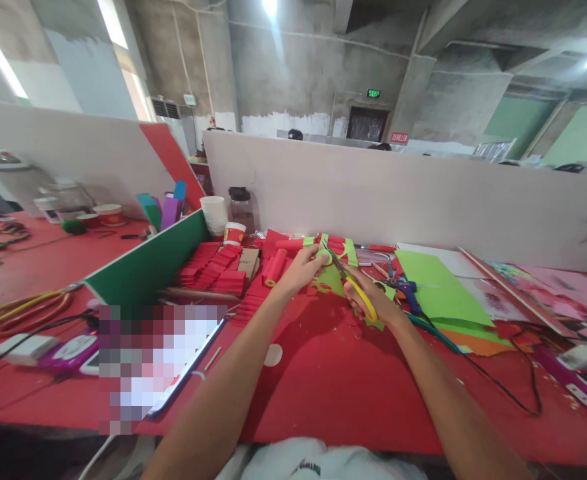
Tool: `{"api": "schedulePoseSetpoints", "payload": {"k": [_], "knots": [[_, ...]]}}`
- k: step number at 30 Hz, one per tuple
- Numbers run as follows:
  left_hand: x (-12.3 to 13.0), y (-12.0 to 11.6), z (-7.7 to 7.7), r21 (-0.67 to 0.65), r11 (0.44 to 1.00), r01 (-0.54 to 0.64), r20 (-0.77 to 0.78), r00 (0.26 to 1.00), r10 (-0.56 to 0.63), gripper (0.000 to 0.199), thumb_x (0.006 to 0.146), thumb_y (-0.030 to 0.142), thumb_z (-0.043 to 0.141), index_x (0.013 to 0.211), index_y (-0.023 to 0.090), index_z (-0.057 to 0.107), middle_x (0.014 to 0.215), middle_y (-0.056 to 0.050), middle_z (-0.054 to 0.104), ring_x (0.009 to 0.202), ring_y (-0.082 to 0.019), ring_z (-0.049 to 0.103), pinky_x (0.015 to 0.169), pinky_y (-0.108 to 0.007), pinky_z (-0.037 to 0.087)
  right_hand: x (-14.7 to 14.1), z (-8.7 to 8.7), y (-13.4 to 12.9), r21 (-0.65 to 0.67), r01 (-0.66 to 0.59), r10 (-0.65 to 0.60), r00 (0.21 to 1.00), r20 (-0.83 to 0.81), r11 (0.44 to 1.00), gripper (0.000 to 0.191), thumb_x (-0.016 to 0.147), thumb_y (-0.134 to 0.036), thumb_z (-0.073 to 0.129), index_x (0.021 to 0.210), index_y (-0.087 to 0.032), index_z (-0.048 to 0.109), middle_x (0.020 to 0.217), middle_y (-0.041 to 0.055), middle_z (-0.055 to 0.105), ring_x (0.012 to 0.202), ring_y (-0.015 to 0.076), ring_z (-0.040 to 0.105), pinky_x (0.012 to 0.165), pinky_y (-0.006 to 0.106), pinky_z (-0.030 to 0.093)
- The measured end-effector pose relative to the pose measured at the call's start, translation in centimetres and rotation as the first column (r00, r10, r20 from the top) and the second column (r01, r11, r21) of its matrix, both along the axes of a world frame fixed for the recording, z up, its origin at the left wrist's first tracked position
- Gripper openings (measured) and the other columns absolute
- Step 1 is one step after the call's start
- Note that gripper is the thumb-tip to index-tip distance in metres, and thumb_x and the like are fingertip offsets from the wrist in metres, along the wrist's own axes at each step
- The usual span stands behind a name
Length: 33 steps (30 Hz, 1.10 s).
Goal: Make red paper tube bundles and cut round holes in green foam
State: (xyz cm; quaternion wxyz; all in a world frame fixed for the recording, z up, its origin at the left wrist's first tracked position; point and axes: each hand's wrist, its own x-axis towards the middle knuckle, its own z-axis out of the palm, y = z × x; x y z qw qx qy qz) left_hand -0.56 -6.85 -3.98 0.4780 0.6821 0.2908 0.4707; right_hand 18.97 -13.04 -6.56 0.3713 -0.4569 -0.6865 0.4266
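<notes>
Both hands meet near the back middle of the red table. My right hand [366, 293] is closed on yellow-handled scissors [357, 293], whose blades point up and to the left. Between the fingers of my left hand [307, 263] is a small lime-green paper piece [327, 259], close against the blades. Whether the blades touch it I cannot tell. Cut lime-green paper scraps [328, 280] lie under the hands. Just left of my left hand are red paper rolls [275, 268] and stacks of folded red paper [213, 267].
A blue glue gun [409, 292] and lime-green sheets [443, 287] lie at the right. A lit tablet [188, 367], partly blurred out, is at the left beside a green divider [148, 260]. Paper cups [214, 215] and a dark-lidded bottle [241, 207] stand behind. A white partition [398, 200] borders the table.
</notes>
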Motion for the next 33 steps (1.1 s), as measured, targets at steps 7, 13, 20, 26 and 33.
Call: {"api": "schedulePoseSetpoints", "payload": {"k": [7, 13, 20, 26, 33], "knots": [[-0.2, -0.6, 0.3, -0.065, 0.998, 0.007, -0.064, 0.998, -0.011, 0.026, 0.082, 0.043, 0.058, 0.077, 0.018, 0.051, 0.064, 0.004, 0.045, 0.056, -0.009, 0.045, 0.054, -0.021, 0.036, 0.7, -0.1, 0.1, 0.008, -0.040, 0.040, 0.999, 0.014, 0.999, 0.075, 0.087, -0.060, 0.056, 0.152, -0.032, 0.030, 0.065, -0.0058, 0.040, 0.041, 0.0072, 0.035, 0.036, 0.021, 0.040], [-0.3, -0.7, 0.5, -0.077, 0.997, 0.001, -0.078, 0.997, -0.007, 0.026, 0.081, 0.042, 0.058, 0.074, 0.019, 0.049, 0.065, 0.004, 0.045, 0.057, -0.009, 0.047, 0.055, -0.022, 0.037, 0.5, -0.1, 0.2, -0.005, -0.005, 0.005, 1.000, 0.030, 1.000, 0.071, 0.087, -0.055, 0.059, 0.149, -0.031, 0.034, 0.061, -0.0064, 0.042, 0.037, 0.0085, 0.037, 0.032, 0.021, 0.041], [-0.4, -0.2, 0.2, -0.060, 0.998, -0.001, -0.091, 0.996, -0.004, 0.027, 0.080, 0.044, 0.059, 0.077, 0.018, 0.052, 0.068, 0.003, 0.048, 0.058, -0.010, 0.048, 0.057, -0.023, 0.039, 0.5, -0.2, 0.2, -0.008, -0.040, 0.040, 0.999, 0.009, 0.999, 0.061, 0.088, -0.055, 0.056, 0.139, -0.031, 0.033, 0.066, -0.0085, 0.045, 0.037, 0.0076, 0.039, 0.033, 0.021, 0.044], [-0.6, 0.1, -0.1, -0.017, 0.998, 0.058, -0.145, 0.988, -0.060, 0.029, 0.081, 0.046, 0.059, 0.078, 0.017, 0.056, 0.072, 0.001, 0.052, 0.062, -0.011, 0.049, 0.058, -0.024, 0.040, 1.1, 0.0, 0.2, -0.004, -0.113, 0.113, 0.993, 0.024, 0.994, 0.049, 0.089, -0.054, 0.056, 0.124, -0.028, 0.033, 0.069, -0.0096, 0.045, 0.039, 0.0061, 0.040, 0.035, 0.019, 0.042], [-0.6, -0.1, 0.0, 0.017, 0.997, 0.071, -0.185, 0.981, -0.066, 0.031, 0.081, 0.047, 0.060, 0.077, 0.017, 0.056, 0.074, 0.000, 0.053, 0.065, -0.012, 0.051, 0.061, -0.025, 0.041, 1.4, 0.4, -0.1, 0.026, -0.087, 0.082, 0.987, 0.141, 0.996, 0.049, 0.089, -0.057, 0.055, 0.120, -0.026, 0.033, 0.064, -0.0102, 0.042, 0.040, 0.0075, 0.038, 0.038, 0.020, 0.041]]}}
